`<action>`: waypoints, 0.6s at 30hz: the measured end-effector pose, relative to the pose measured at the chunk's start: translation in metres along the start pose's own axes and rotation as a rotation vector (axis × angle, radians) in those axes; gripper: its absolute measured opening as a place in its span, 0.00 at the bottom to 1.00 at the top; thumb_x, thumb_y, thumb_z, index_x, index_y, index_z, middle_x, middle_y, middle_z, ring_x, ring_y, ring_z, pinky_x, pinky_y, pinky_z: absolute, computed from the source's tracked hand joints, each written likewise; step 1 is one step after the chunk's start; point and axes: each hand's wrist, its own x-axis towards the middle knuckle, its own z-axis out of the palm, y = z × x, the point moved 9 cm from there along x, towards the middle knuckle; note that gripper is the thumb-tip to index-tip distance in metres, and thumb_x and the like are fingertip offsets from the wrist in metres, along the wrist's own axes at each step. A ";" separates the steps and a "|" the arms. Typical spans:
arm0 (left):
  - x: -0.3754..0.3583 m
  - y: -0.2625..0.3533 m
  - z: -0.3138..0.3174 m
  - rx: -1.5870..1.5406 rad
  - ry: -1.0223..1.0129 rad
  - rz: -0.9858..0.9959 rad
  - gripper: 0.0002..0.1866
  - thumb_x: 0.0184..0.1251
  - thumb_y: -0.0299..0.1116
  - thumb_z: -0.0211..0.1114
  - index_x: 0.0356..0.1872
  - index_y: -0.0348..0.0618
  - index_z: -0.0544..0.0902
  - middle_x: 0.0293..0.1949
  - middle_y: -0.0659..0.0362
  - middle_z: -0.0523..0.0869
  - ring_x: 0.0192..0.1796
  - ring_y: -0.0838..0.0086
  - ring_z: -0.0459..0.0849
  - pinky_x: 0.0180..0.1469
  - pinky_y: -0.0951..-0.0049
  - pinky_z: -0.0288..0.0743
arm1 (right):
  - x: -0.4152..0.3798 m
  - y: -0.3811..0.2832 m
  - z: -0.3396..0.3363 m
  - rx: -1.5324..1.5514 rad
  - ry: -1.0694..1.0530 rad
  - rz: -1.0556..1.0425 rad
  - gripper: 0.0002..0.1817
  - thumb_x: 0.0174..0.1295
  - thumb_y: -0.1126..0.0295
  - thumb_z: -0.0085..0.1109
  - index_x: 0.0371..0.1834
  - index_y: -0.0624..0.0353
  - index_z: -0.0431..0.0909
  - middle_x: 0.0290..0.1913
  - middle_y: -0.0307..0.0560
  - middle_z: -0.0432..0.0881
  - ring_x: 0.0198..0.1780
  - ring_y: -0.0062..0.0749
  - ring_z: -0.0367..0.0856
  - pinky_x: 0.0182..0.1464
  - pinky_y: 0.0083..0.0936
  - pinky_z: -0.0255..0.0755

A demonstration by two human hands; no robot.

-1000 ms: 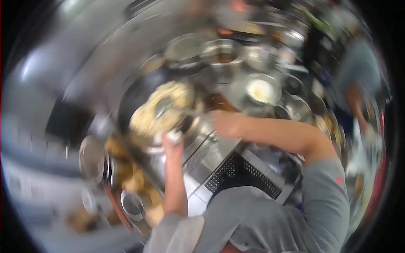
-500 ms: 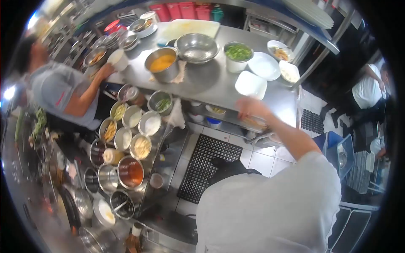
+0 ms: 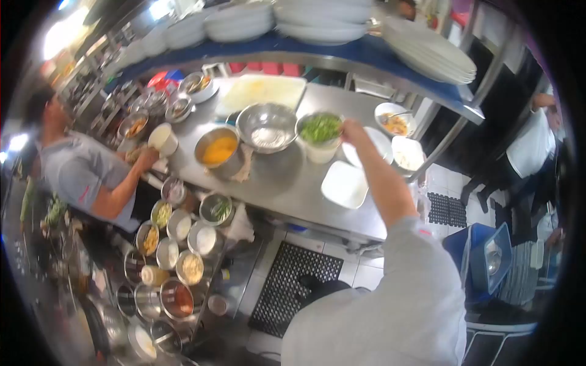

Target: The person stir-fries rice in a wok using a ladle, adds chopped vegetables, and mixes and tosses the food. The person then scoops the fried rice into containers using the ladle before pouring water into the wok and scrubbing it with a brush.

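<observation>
My right hand (image 3: pixel 352 131) is at the right rim of a metal bowl of chopped green leaves (image 3: pixel 320 128), its fingers closed at the edge and partly blurred. Under this bowl shows a white tub (image 3: pixel 321 152). Just below my forearm lies a white square dish (image 3: pixel 345 184). A white round plate (image 3: pixel 372 146) sits partly hidden behind the arm. Left of the greens stands a wide steel mixing bowl (image 3: pixel 267 128), beside a steel pot of orange liquid (image 3: pixel 218 149). My left hand is out of view.
Above the steel counter (image 3: pixel 281 177) runs a shelf with stacked white plates (image 3: pixel 427 52). A co-worker (image 3: pixel 91 165) stands at the left, hand at a white container (image 3: pixel 163 140). Several ingredient pots (image 3: pixel 177 293) fill the left station. A perforated black mat (image 3: pixel 296 280) covers the floor.
My right hand has moved up and forward from near the square dish to the rim of the greens bowl. The view has shifted, bringing the plate shelf further into sight.
</observation>
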 end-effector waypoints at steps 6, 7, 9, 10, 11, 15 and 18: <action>-0.018 0.069 -0.211 -0.247 0.253 0.134 0.23 0.70 0.45 0.47 0.57 0.38 0.70 0.58 0.44 0.72 0.61 0.51 0.70 0.61 0.50 0.68 | -0.116 -0.191 0.073 0.159 -0.176 -0.245 0.04 0.51 0.72 0.55 0.26 0.48 0.71 0.20 0.30 0.68 0.16 0.14 0.63 0.16 0.14 0.58; -0.031 0.074 -0.263 -0.346 0.301 0.152 0.23 0.70 0.44 0.47 0.57 0.38 0.70 0.58 0.43 0.71 0.61 0.51 0.69 0.61 0.49 0.67 | -0.139 -0.215 0.104 0.110 -0.266 -0.306 0.05 0.51 0.72 0.55 0.30 0.48 0.75 0.20 0.27 0.67 0.17 0.11 0.60 0.17 0.12 0.54; -0.062 0.074 -0.340 -0.590 0.352 0.189 0.23 0.70 0.44 0.47 0.58 0.37 0.69 0.59 0.42 0.71 0.62 0.50 0.69 0.62 0.49 0.67 | -0.194 -0.242 0.202 0.190 -0.605 -0.316 0.22 0.51 0.72 0.54 0.53 0.54 0.76 0.33 0.33 0.78 0.29 0.15 0.73 0.29 0.14 0.66; -0.074 0.066 -0.371 -0.717 0.366 0.200 0.24 0.70 0.44 0.46 0.58 0.37 0.69 0.59 0.42 0.71 0.63 0.50 0.68 0.62 0.48 0.67 | -0.257 -0.263 0.264 0.224 -0.700 -0.313 0.27 0.51 0.74 0.52 0.59 0.61 0.71 0.48 0.43 0.79 0.44 0.24 0.78 0.45 0.20 0.72; -0.083 0.059 -0.383 -0.825 0.365 0.208 0.24 0.70 0.44 0.46 0.58 0.36 0.69 0.60 0.42 0.70 0.63 0.49 0.68 0.62 0.48 0.67 | -0.340 -0.283 0.333 0.286 -0.952 -0.322 0.28 0.51 0.76 0.51 0.60 0.67 0.68 0.55 0.50 0.76 0.51 0.31 0.77 0.56 0.27 0.71; -0.082 0.067 -0.358 -0.900 0.316 0.273 0.18 0.63 0.56 0.54 0.37 0.51 0.75 0.29 0.59 0.78 0.32 0.68 0.78 0.25 0.72 0.70 | -0.633 -0.290 0.541 0.275 -1.680 -0.316 0.26 0.54 0.76 0.51 0.60 0.68 0.67 0.52 0.52 0.77 0.53 0.32 0.78 0.52 0.27 0.74; -0.077 0.068 -0.357 -0.861 0.385 0.256 0.17 0.64 0.56 0.51 0.36 0.56 0.76 0.29 0.63 0.79 0.30 0.72 0.77 0.22 0.76 0.67 | -0.866 -0.287 0.594 0.232 -1.921 -0.739 0.21 0.55 0.75 0.52 0.54 0.67 0.73 0.43 0.46 0.81 0.44 0.27 0.79 0.46 0.25 0.73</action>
